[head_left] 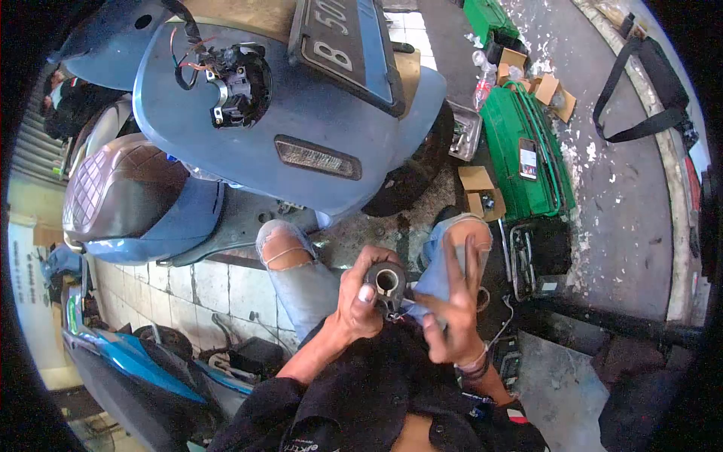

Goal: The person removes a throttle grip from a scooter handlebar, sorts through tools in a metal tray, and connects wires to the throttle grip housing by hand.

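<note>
Dark, ring-ended cylindrical part (386, 284), pinched in the left hand (357, 303) below the glossy blue scooter body (256, 143); underside hidden, lower end blurred. Pale inner rim, hollow bore. Right hand (455, 307), also below scooter body: fingers spread, smeared; contact unclear. White-lettered dark number plate (340, 56) atop scooter, cut off.

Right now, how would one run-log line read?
left hand: holding dark holed part | right hand: beside it, contact unclear | blue scooter: ahead
</note>
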A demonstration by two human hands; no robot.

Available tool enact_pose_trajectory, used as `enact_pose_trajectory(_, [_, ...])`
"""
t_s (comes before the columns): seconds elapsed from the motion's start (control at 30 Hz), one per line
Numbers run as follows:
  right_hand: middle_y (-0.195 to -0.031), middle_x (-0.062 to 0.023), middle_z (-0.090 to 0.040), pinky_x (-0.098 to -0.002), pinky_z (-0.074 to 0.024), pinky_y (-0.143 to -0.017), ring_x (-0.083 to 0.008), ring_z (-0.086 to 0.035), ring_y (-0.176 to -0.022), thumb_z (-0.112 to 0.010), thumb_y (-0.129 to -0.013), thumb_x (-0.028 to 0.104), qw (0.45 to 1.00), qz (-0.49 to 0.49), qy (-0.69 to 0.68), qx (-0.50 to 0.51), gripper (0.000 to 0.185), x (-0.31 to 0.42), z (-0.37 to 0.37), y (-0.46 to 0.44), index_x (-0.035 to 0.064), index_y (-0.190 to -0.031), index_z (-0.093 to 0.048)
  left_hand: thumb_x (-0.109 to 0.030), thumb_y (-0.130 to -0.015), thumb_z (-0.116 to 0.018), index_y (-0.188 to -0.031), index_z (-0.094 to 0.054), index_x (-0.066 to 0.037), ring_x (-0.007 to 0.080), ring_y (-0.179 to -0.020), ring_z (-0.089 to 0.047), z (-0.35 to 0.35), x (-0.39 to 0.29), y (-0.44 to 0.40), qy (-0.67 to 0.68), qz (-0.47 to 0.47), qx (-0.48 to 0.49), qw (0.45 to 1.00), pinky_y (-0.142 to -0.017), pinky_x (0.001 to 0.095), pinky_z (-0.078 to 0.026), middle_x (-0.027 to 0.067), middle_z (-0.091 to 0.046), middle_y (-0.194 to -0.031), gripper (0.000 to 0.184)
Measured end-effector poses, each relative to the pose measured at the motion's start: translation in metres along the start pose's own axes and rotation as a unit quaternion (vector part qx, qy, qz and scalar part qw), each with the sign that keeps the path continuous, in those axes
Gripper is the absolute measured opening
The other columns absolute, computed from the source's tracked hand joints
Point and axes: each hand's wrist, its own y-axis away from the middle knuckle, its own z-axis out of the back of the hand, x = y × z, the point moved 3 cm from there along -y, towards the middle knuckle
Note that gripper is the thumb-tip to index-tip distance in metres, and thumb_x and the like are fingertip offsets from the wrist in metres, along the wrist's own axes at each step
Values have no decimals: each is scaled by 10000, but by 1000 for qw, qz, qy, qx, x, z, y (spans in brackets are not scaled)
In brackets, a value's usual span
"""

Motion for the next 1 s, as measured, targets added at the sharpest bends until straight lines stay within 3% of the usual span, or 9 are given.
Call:
enact_pose_trajectory(0.17, [-1705, -335, -275, -627, -63, -1289, -537, -165, -1606, -462, -985, 359, 992, -33, -112, -49, 490, 2, 24, -30, 143, -1243, -818, -806, -936, -381, -1066, -566, 10, 164, -758, -604, -2, 5, 1, -28, -18, -4, 999, -674, 327, -487, 96, -652, -865, 847])
enact_pose_trajectory(0.27, [-1693, -326, -312, -618, -76, -1297, -518, -206, -1602, -480, -929, 331, 962, 29, -268, 47, 492, 16, 30, -24, 193, -1250, -826, -714, -1000, -323, -1155, -571, 32, 226, -783, -684, 2, 8, 1, -60, -49, 7, 997, -692, 368, -541, 144, -699, -883, 802])
enact_pose_trajectory(0.37, [-1688, -312, -338, -618, -85, -1297, -521, -218, -1596, -507, -916, 328, 974, 49, -207, 77, 458, 25, 28, -12, 226, -1209, -845, -726, -985, -315, -1158, -569, 33, 219, -779, -668, 4, 9, 1, -46, -39, -1, 998, -688, 365, -534, 137, -692, -877, 819])
enact_pose_trajectory(0.43, [-1683, -296, -360, -622, -91, -1296, -533, -222, -1588, -543, -896, 319, 965, 40, -250, 70, 434, 23, 21, -2, 244, -1194, -850, -812, -927, -400, -1094, -566, 14, 159, -786, -609, 4, 12, 2, 0, 9, -16, 1000, -690, 316, -488, 106, -665, -905, 859])
enact_pose_trajectory(0.53, [-1680, -290, -370, -621, -101, -1293, -540, -218, -1587, -572, -884, 303, 966, 30, -249, 65, 405, 22, 17, 5, 241, -1164, -858, -811, -925, -405, -1093, -564, 16, 159, -790, -614, 1, 10, 2, 16, 8, -27, 999, -695, 310, -493, 106, -667, -905, 859])
enact_pose_trajectory(0.7, [-1698, -312, -313, -626, -118, -1284, -561, -180, -1592, -585, -877, 244, 998, -40, 1, 41, 447, 6, 5, 2, 130, -1247, -809, -826, -919, -404, -1098, -568, 15, 166, -798, -619, 2, 10, 1, 0, 3, -23, 1000, -706, 312, -499, 110, -671, -911, 875])
enact_pose_trajectory(0.77, [-1703, -327, -284, -630, -111, -1284, -561, -164, -1596, -576, -879, 238, 998, -47, -18, 31, 498, 2, 8, -7, 99, -1316, -769, -834, -917, -401, -1097, -568, 13, 167, -798, -618, 1, 9, 2, -14, -3, -16, 1000, -705, 314, -498, 111, -672, -912, 882])
enact_pose_trajectory(0.87, [-1701, -323, -295, -624, -103, -1290, -552, -175, -1596, -557, -883, 280, 963, -57, -263, 2, 504, 13, 20, -15, 153, -1314, -786, -849, -916, -391, -1085, -566, 11, 168, -797, -616, 0, 8, 2, -34, -8, -2, 999, -700, 311, -495, 114, -672, -910, 894])
enact_pose_trajectory(1.0, [-1692, -311, -326, -614, -108, -1294, -540, -199, -1593, -552, -881, 295, 972, 39, -230, 38, 464, 11, 27, -9, 210, -1246, -827, -851, -918, -396, -1080, -566, 13, 156, -778, -596, 2, 11, 0, -7, 8, -19, 1000, -682, 305, -478, 97, -654, -888, 896])
